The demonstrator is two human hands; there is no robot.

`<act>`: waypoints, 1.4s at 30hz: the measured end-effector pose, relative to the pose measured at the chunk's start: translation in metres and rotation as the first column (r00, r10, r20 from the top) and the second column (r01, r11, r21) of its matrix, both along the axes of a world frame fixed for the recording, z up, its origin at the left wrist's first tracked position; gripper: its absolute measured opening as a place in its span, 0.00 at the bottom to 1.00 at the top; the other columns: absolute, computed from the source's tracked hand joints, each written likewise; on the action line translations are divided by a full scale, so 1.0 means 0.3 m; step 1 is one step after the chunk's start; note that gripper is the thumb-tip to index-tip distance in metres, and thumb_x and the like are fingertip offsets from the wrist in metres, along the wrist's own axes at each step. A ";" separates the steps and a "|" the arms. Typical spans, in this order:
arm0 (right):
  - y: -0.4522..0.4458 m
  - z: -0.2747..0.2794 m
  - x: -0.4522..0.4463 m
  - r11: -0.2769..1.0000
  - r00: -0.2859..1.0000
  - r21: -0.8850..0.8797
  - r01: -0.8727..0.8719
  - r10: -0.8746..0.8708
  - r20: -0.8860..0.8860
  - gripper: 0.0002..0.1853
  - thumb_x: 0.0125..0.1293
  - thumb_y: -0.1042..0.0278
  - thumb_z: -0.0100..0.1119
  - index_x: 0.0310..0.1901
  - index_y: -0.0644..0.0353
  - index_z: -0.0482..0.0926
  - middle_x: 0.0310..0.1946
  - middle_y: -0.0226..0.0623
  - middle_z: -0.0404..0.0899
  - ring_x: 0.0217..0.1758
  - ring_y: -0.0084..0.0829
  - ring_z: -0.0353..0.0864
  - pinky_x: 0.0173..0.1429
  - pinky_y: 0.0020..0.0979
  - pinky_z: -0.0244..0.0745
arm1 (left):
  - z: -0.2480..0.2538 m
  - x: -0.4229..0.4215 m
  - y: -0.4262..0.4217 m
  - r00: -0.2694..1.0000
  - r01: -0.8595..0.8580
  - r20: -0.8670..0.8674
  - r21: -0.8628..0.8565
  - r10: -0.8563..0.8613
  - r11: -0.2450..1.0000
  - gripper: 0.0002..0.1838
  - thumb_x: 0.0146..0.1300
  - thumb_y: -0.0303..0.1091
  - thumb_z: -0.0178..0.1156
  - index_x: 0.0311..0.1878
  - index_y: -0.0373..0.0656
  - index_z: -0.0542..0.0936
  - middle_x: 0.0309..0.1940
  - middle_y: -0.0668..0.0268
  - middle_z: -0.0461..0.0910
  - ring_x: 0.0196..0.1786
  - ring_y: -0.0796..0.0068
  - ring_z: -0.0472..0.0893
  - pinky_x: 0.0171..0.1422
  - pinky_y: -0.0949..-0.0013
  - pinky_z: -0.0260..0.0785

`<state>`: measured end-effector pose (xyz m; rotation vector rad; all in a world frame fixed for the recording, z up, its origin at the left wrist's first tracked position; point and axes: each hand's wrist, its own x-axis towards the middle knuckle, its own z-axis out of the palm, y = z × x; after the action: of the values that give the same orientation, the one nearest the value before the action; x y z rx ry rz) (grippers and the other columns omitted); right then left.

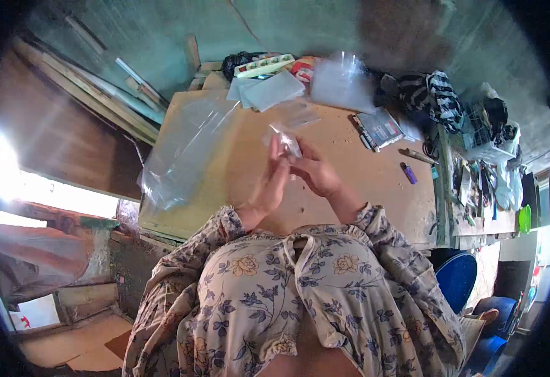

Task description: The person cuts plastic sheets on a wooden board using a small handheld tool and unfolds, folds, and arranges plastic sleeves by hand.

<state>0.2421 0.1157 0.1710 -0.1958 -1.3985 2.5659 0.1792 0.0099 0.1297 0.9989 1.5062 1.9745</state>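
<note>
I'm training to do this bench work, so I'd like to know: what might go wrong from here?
The small clear plastic piece between the left hand and right hand looks thin and slick, so it might slip or crease. The large clear sheet lies by the table's left edge; the left sleeve could perhaps drag it off.

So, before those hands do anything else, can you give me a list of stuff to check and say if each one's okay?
1. Left hand and right hand both on the small clear plastic: ok.
2. What's inside that plastic: cannot tell, it's small and shiny.
3. Purple lighter away from both hands: ok, it lies off to the right.
4. Table tidy: not ok, a printed box and other things lie around.
5. Large clear plastic sheet apart from the hands: ok, it's on the left.
</note>
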 end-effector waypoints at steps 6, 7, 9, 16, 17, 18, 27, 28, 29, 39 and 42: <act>-0.018 -0.005 0.085 0.696 0.952 0.665 0.270 -0.295 -0.078 0.13 0.58 0.75 0.54 0.45 0.66 0.72 0.33 0.32 0.76 0.35 0.22 0.75 0.39 0.24 0.72 | 0.080 0.034 0.007 0.812 0.312 0.401 0.316 -0.424 0.896 0.28 0.68 0.45 0.33 0.66 0.42 0.46 0.54 0.63 0.66 0.55 0.71 0.66 0.59 0.69 0.57; -0.013 -0.012 0.092 0.690 0.948 0.667 0.282 -0.307 -0.084 0.13 0.58 0.75 0.54 0.45 0.66 0.72 0.33 0.32 0.76 0.35 0.22 0.75 0.39 0.24 0.72 | 0.084 0.040 0.011 0.808 0.325 0.395 0.318 -0.436 0.891 0.28 0.68 0.45 0.33 0.66 0.42 0.46 0.54 0.63 0.66 0.55 0.71 0.66 0.59 0.69 0.57; -0.004 -0.013 0.121 0.866 0.938 0.387 0.317 -0.347 0.008 0.08 0.59 0.78 0.52 0.40 0.67 0.75 0.34 0.34 0.76 0.37 0.22 0.75 0.41 0.22 0.72 | 0.105 0.068 0.014 0.942 0.247 0.243 -0.031 -0.232 0.969 0.29 0.69 0.42 0.34 0.67 0.41 0.40 0.52 0.66 0.65 0.50 0.83 0.66 0.52 0.77 0.59; 0.012 0.029 0.220 0.681 0.897 0.641 0.354 -0.442 -0.025 0.05 0.56 0.74 0.57 0.31 0.67 0.75 0.24 0.31 0.77 0.27 0.20 0.75 0.31 0.23 0.71 | 0.185 0.151 0.048 0.918 0.345 0.230 -0.069 -0.322 0.936 0.21 0.68 0.41 0.39 0.55 0.35 0.66 0.40 0.66 0.74 0.42 0.82 0.71 0.47 0.77 0.64; 0.032 -0.001 0.219 0.686 0.913 0.627 0.369 -0.394 -0.106 0.05 0.56 0.74 0.58 0.28 0.67 0.74 0.22 0.30 0.75 0.26 0.19 0.73 0.30 0.23 0.70 | 0.207 0.163 0.045 0.909 0.328 0.290 -0.056 -0.299 0.943 0.21 0.68 0.42 0.39 0.52 0.34 0.69 0.38 0.66 0.75 0.40 0.81 0.73 0.47 0.77 0.65; 0.040 0.012 0.221 0.691 0.920 0.613 0.383 -0.343 -0.188 0.07 0.56 0.73 0.58 0.26 0.67 0.73 0.20 0.30 0.74 0.24 0.18 0.72 0.28 0.22 0.69 | 0.231 0.174 0.045 0.896 0.310 0.348 -0.043 -0.277 0.950 0.21 0.68 0.42 0.39 0.49 0.34 0.71 0.36 0.65 0.75 0.38 0.80 0.74 0.46 0.76 0.66; 0.171 0.095 0.267 0.689 0.718 0.256 0.678 -0.696 -0.026 0.10 0.58 0.69 0.57 0.26 0.60 0.66 0.18 0.29 0.68 0.17 0.22 0.70 0.23 0.24 0.67 | 0.225 0.030 0.097 0.995 -0.091 0.006 -0.349 0.099 0.933 0.16 0.63 0.45 0.46 0.32 0.40 0.70 0.15 0.74 0.65 0.18 0.85 0.66 0.22 0.80 0.64; 0.159 0.108 0.258 0.689 0.718 0.258 0.677 -0.696 -0.025 0.10 0.58 0.69 0.57 0.26 0.60 0.66 0.18 0.29 0.68 0.17 0.22 0.70 0.23 0.24 0.67 | 0.228 0.000 0.097 0.995 -0.090 0.008 -0.349 0.099 0.933 0.16 0.63 0.45 0.46 0.32 0.40 0.70 0.15 0.74 0.65 0.18 0.85 0.66 0.22 0.80 0.64; 0.150 0.122 0.249 0.667 0.680 0.219 0.713 -0.733 0.018 0.09 0.59 0.67 0.56 0.27 0.57 0.66 0.17 0.27 0.68 0.16 0.22 0.69 0.22 0.24 0.66 | 0.222 -0.028 0.106 0.986 -0.054 0.137 -0.276 0.094 0.960 0.15 0.61 0.46 0.50 0.36 0.42 0.70 0.18 0.73 0.67 0.21 0.85 0.67 0.25 0.80 0.64; 0.131 0.131 0.162 0.524 0.524 -0.068 0.849 -0.852 -0.029 0.08 0.62 0.65 0.52 0.29 0.54 0.66 0.18 0.26 0.67 0.15 0.20 0.66 0.16 0.23 0.64 | 0.088 0.199 0.098 0.960 0.156 -0.214 -0.134 -0.183 0.979 0.41 0.48 0.41 0.65 0.62 0.44 0.55 0.50 0.62 0.64 0.46 0.71 0.70 0.50 0.69 0.64; 0.107 0.123 0.140 0.496 0.498 0.050 0.867 -0.865 -0.062 0.09 0.62 0.66 0.53 0.28 0.58 0.67 0.20 0.27 0.69 0.20 0.17 0.67 0.23 0.20 0.65 | 0.094 0.196 0.114 0.937 0.304 -0.150 -0.100 -0.317 0.947 0.36 0.54 0.40 0.60 0.62 0.40 0.56 0.51 0.60 0.66 0.50 0.70 0.70 0.54 0.69 0.62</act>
<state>0.2840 0.1477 0.2079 -0.6630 -0.9710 1.6263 0.2380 0.0442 0.1580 1.3050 1.3936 1.6360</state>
